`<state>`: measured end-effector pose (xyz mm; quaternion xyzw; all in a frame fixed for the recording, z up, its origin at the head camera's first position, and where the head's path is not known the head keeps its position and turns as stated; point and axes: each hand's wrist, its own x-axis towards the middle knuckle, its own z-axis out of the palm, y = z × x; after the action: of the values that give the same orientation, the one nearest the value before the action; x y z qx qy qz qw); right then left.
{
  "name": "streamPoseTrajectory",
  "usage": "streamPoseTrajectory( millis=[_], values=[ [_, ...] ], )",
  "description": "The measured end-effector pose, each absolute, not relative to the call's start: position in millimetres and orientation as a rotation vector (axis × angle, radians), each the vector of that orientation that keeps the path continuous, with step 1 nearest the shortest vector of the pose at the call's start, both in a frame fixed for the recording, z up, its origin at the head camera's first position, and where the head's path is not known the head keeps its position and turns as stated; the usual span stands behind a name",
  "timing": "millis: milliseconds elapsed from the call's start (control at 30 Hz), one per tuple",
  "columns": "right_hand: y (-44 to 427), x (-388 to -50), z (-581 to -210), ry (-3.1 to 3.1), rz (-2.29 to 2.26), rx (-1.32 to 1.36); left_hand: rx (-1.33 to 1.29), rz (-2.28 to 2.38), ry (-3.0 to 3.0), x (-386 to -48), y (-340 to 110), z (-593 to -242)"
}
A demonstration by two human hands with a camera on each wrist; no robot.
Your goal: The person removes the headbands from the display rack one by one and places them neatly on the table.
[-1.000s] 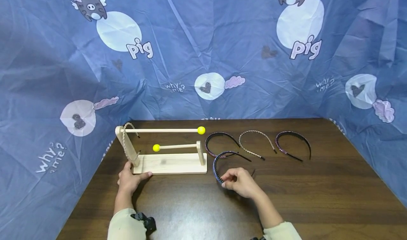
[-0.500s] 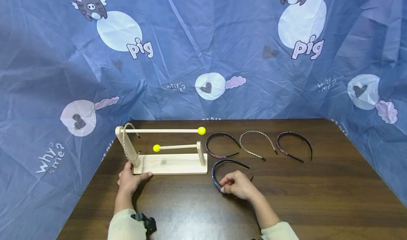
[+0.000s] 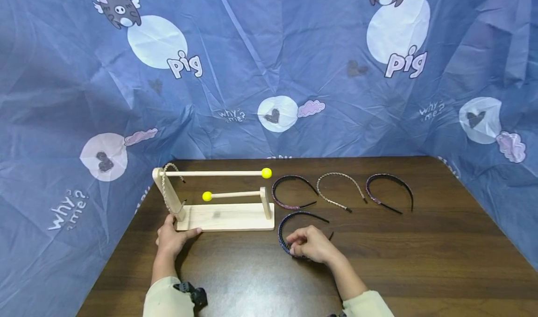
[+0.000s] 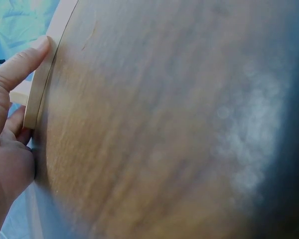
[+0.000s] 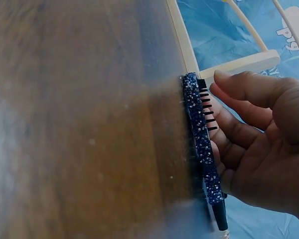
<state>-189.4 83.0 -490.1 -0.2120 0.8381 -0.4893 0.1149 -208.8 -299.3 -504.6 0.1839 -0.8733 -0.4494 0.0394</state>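
Observation:
In the head view my left hand (image 3: 171,240) holds the left end of a wooden headband stand (image 3: 229,222), thumb along the front edge. In the left wrist view the thumb lies on the base's edge (image 4: 37,94), with other fingers partly hidden behind its end. A braided beige headband (image 3: 165,191) hangs on the stand's upper rod. My right hand (image 3: 313,245) hovers at a glittery blue toothed headband (image 3: 282,226) lying on the table. In the right wrist view, thumb and index finger stand apart from the blue headband (image 5: 202,139); some fingers are hidden behind it.
Behind the blue headband lie a pink-and-black headband (image 3: 275,196), a braided beige headband (image 3: 332,201) and another pink-and-black headband (image 3: 371,193). Yellow balls (image 3: 266,172) cap the stand's rods. A blue printed cloth (image 3: 235,74) hangs behind the brown table (image 3: 420,261).
The blue headband has come down toward the table's front, apart from the pink-and-black one, and lies flat. My right fingers have loosened from it. The left hand stays in place.

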Motion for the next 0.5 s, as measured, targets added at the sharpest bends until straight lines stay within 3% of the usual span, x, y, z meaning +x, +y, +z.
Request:
streamPoseTrajectory(
  millis=[500],
  values=[
    [49,-183,-465,2.352,-1.737,-0.709,0.535,-1.365,-2.686,-206,-298,-503]
  ],
)
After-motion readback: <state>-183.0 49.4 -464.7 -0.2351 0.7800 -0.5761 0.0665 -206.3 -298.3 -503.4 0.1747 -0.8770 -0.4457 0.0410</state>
